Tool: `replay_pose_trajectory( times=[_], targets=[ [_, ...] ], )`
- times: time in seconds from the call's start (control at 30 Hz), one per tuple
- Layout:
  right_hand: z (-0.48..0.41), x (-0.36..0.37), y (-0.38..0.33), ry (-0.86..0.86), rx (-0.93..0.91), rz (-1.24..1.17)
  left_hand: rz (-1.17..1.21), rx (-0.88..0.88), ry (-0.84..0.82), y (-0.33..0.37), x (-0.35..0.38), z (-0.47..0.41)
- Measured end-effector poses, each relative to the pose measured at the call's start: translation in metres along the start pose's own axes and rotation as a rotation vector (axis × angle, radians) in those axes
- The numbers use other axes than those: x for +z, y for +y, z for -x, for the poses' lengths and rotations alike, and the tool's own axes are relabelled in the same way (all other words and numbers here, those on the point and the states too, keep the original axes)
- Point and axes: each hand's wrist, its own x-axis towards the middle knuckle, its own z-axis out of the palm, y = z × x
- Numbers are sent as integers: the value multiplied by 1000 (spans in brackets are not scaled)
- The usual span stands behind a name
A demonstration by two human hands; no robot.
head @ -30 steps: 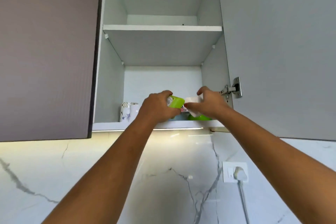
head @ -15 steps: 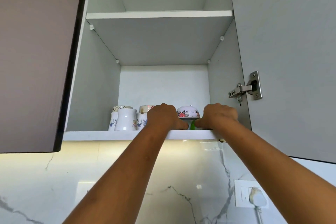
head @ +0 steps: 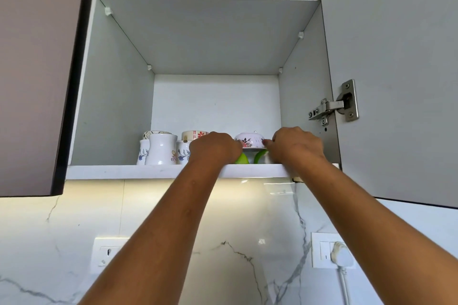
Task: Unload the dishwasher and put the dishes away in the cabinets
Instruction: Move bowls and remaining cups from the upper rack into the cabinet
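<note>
Left hand (head: 214, 147), right hand (head: 296, 145) clasping inverted white floral ceramic bowl (head: 249, 140) atop glossy green bowls (head: 241, 159), at white cabinet shelf (head: 148, 171) front edge: liable to topple if released crooked.

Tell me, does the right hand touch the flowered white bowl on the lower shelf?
Touching. The head view shows the right hand with fingertips on the right side of the flowered white bowl; no gap shows.

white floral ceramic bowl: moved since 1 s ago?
Yes. The white floral bowl moved down and rearward relative to the white lower shelf's front edge; it now sits upside down on the green bowls.
</note>
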Motion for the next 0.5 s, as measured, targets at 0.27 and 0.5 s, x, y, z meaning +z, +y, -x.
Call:
replay_pose_trajectory(
  times=[0.27, 0.5],
  targets=[
    [0, 0, 13, -56, 15, -242, 298, 160, 100, -4, -10, 16],
    [4, 0, 13, -18, 33, -261, 276, 177, 70, -3, -10, 17]
  ],
)
